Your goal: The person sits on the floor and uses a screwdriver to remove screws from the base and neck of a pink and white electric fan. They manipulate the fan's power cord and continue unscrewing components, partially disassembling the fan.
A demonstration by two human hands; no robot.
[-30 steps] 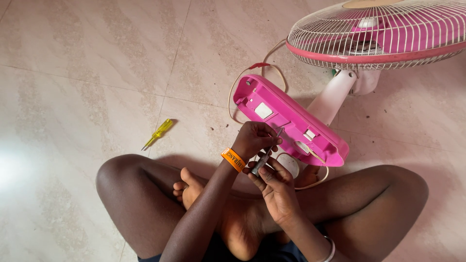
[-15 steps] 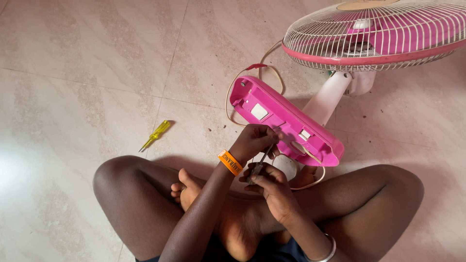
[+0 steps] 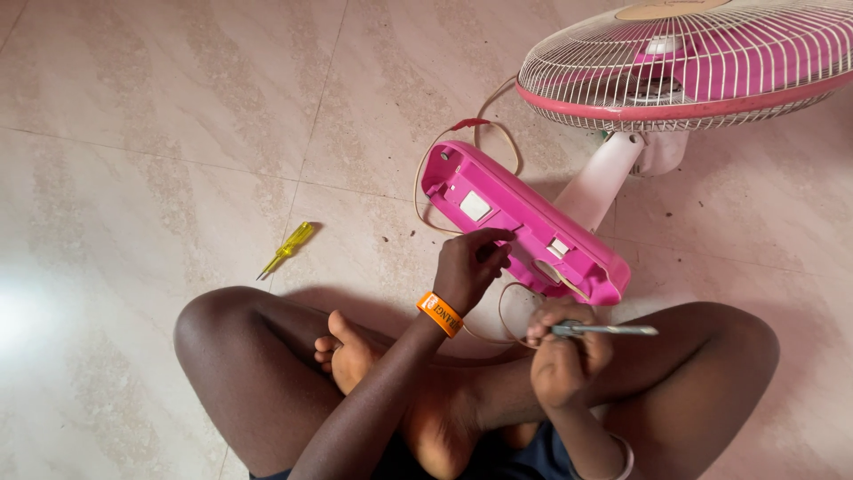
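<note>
Head view: left hand [image 3: 469,267] fingers grip the pink base [image 3: 524,227], hiding its edge; right hand [image 3: 564,356] clutches a screwdriver [image 3: 609,330].

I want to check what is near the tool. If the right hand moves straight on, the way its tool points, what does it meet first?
The right hand holds a metal tool pointing at the person's right knee. That knee looks first in line, though depth is unclear; the tool may pass above it.

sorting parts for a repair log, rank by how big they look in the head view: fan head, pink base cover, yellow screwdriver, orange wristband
1. fan head, partly cut off by the frame
2. pink base cover
3. yellow screwdriver
4. orange wristband

The last two look close; the wristband is partly hidden.
</note>
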